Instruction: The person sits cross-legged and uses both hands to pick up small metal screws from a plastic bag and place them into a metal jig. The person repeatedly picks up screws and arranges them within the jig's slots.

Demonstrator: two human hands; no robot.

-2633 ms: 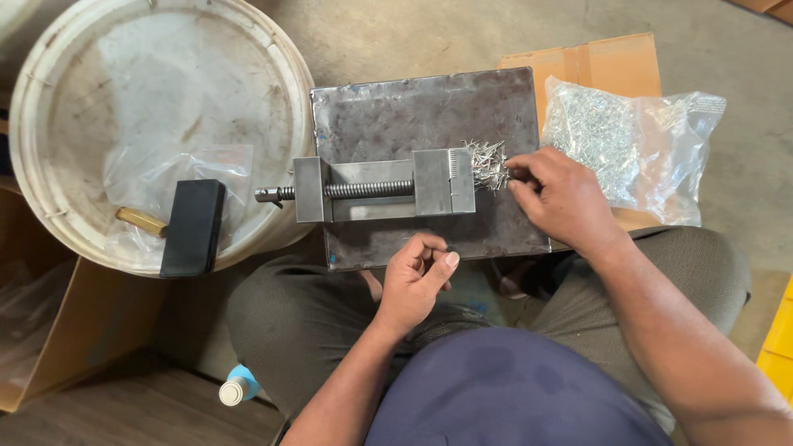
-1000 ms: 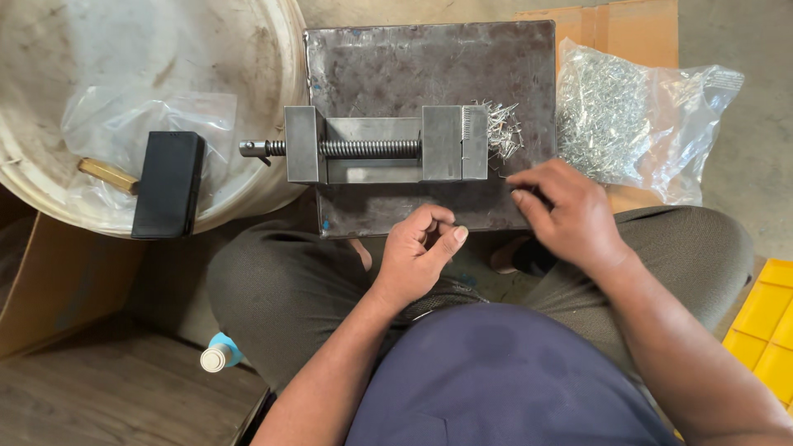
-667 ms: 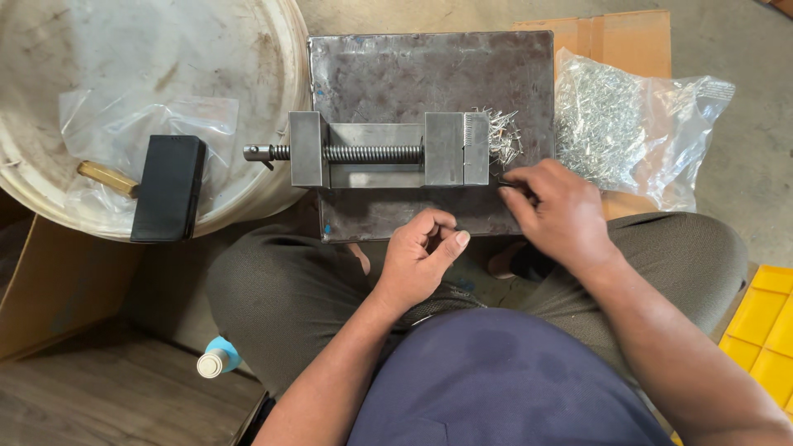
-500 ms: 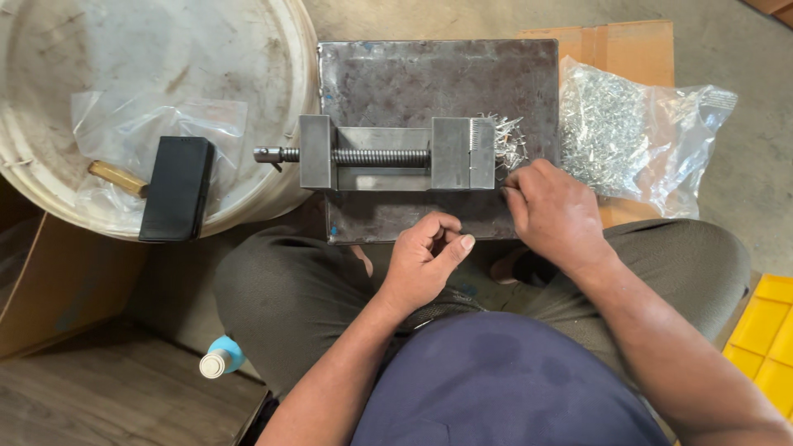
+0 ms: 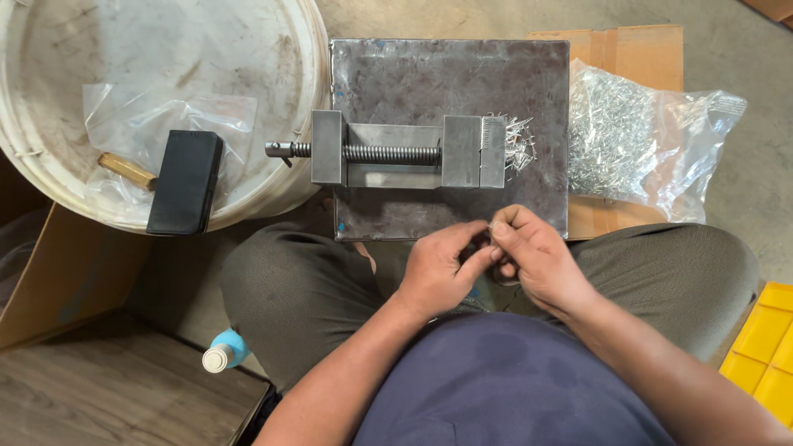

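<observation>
Both hands pinched together over a tiny metal piece, just off the near edge of the steel plate (image 5: 450, 91).

Left hand (image 5: 438, 272) and right hand (image 5: 537, 264) meet fingertip to fingertip, fingers closed on what looks like one small pin (image 5: 492, 225); it's too small to be sure. Risks: the pin slips during the handover and drops into the lap or onto the floor. The loose pin pile (image 5: 519, 142) beside the vise (image 5: 409, 150) sits near the plate's edge, so a stray sleeve could scatter it. The bag of pins (image 5: 636, 136) lies open alongside.

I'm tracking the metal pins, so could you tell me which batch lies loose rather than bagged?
The small loose pile beside the vise jaw; the larger batch sits in a clear plastic bag.
</observation>
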